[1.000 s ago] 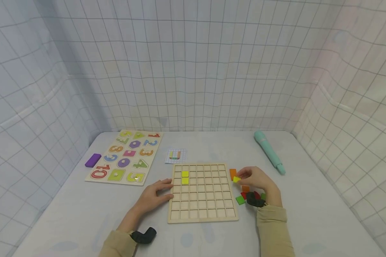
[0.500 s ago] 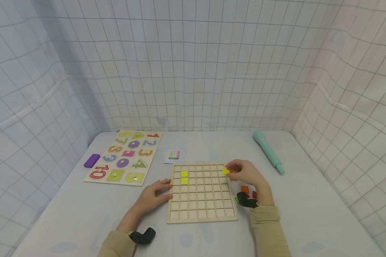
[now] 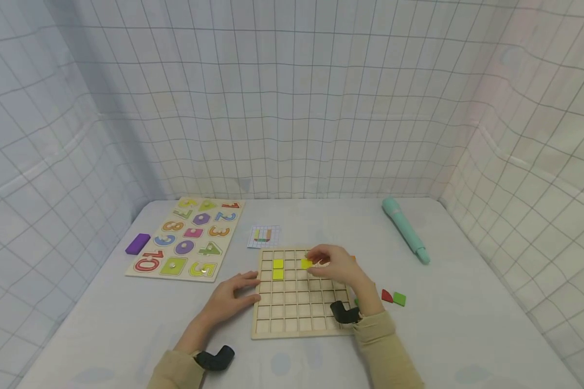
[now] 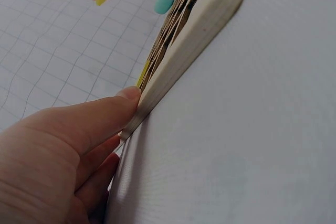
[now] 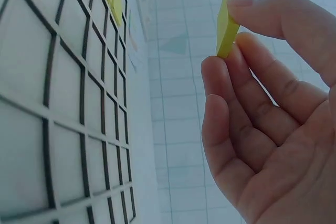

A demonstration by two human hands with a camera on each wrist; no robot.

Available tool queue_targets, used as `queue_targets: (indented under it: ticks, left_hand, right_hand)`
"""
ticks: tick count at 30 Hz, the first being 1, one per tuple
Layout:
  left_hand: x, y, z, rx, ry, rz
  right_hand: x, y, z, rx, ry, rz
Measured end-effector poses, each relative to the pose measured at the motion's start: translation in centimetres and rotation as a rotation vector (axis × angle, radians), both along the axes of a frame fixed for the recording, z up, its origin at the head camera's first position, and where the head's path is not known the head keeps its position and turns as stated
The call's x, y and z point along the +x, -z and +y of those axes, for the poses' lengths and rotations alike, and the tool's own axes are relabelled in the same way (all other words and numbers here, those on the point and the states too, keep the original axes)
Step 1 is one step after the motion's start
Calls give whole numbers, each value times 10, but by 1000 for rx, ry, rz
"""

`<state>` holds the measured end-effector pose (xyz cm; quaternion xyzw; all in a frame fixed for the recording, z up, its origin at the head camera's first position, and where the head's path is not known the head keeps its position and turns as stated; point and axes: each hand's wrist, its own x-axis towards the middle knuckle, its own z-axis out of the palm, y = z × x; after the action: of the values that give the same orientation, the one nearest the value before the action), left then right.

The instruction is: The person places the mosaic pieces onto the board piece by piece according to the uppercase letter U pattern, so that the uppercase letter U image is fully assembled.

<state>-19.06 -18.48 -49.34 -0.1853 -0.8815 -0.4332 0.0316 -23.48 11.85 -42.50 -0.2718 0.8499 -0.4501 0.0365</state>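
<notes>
A square wooden grid board [image 3: 264, 310] lies before me, with two yellow square tiles [image 3: 278, 274] one behind the other in its second column. Over the board's back half, my right hand [image 3: 338, 267] pinches another yellow square tile [image 5: 227, 27] between thumb and fingertips. The right wrist view has this tile raised off the grid. My left hand [image 3: 227, 296] rests at the board's left side, its fairly straight fingers and thumb [image 4: 100, 121] touching the edge. Behind the board lies a small paper card [image 3: 264, 236] with a coloured pattern on a grid.
Right of the board lie a red quarter-round tile [image 3: 386, 295], a green tile [image 3: 399, 299] and an orange piece [image 3: 353, 259], partly hidden by my right arm. A number puzzle board [image 3: 191, 258] and purple block [image 3: 138, 244] are at left. A teal rod [image 3: 404, 228] lies back right.
My right hand has carried the yellow tile leftward from the loose pieces, across the board's right edge, to above its middle columns. The left hand has stayed at the board's edge.
</notes>
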Motion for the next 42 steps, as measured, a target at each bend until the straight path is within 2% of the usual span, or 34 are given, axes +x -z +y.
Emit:
queue_targets:
  ticks: [7, 15, 30, 42]
  left_hand:
    - [0, 0, 0, -13, 1, -2]
    - [-1, -1, 1, -4, 7, -3]
    - [-2, 0, 0, -6, 8, 1]
    - [-1, 0, -1, -9, 10, -3]
  right_hand:
    - [-2, 9, -29, 20, -37, -70]
    - [-7, 14, -48, 61, -74, -97]
    - [-9, 26, -66, 188, -60, -161]
    - [-8, 33, -70, 211, -46, -134]
